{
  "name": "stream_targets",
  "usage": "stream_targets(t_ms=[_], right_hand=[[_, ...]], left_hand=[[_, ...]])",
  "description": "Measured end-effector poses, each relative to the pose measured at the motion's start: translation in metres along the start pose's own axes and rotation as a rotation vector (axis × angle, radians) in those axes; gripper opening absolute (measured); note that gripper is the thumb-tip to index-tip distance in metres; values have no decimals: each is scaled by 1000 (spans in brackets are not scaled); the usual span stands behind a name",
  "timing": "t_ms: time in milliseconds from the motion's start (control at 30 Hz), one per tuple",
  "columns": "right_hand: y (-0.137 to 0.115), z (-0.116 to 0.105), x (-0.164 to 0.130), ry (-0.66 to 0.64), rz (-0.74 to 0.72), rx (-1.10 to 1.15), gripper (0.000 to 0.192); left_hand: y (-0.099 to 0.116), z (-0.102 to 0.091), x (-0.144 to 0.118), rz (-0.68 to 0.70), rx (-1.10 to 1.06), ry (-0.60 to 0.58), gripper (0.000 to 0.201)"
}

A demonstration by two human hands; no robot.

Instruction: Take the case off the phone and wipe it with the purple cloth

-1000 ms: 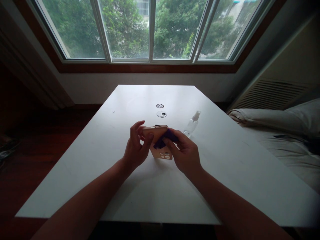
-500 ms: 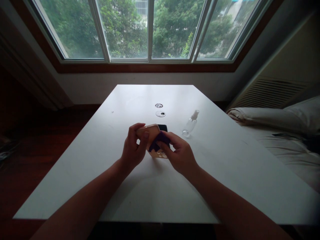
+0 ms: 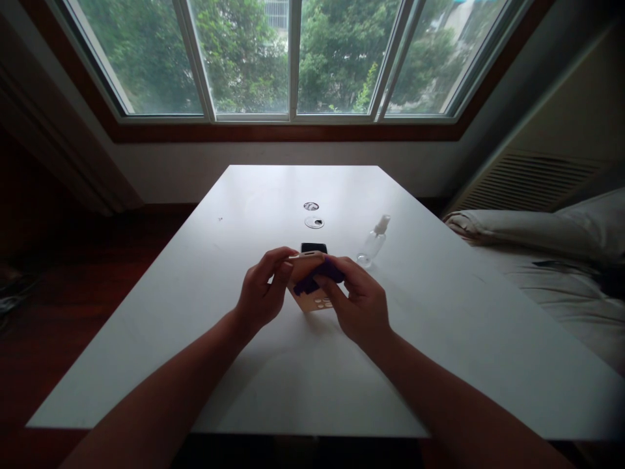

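Head view shows my left hand [image 3: 258, 296] gripping the left edge of a gold phone [image 3: 312, 286], fingers [image 3: 279, 266] curled over its top corner and thumb against its back, so the phone stands tilted on its lower end above the white tabletop [image 3: 303, 378]. My right hand [image 3: 359, 303] pinches a small purple cloth [image 3: 319, 277] against the phone's back, fingers closed on the fold.

Compared with half a second ago, the phone has tipped a little flatter: its dark front now shows as a thin strip along the top edge rather than a corner peeking out to the right. The cloth has slid across, from the lower left of the back toward the middle and right, and my right thumb has followed it. A second ago the cloth sat further right again, so I judge this a back-and-forth rubbing stroke over the back of the phone, well under way.

Beyond my hands, a small clear spray bottle [image 3: 374, 242] lies untouched near two round cable holes [image 3: 314, 222].
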State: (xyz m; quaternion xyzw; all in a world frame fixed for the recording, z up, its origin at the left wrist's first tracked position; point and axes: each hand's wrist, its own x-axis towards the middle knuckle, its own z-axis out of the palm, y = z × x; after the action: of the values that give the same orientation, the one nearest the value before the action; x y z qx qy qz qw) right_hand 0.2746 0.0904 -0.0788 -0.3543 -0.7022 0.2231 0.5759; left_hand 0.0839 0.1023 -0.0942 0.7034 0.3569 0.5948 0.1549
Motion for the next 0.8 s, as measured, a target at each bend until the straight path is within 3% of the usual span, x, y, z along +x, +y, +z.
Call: stream_targets(t_ms=[200,433,567,800], right_hand=[[-2,-3,0,28,-76,7,37],[0,-6,2,-54,-118,-23,42],[0,-6,3,-86,-92,-67,40],[0,-5,6,-147,-71,-81,40]], left_hand=[[3,0,2,76,22,-44,19],[8,-2,7,120,21,-42,12],[9,-3,7,105,6,-44,18],[9,-2,5,58,75,20,10]])
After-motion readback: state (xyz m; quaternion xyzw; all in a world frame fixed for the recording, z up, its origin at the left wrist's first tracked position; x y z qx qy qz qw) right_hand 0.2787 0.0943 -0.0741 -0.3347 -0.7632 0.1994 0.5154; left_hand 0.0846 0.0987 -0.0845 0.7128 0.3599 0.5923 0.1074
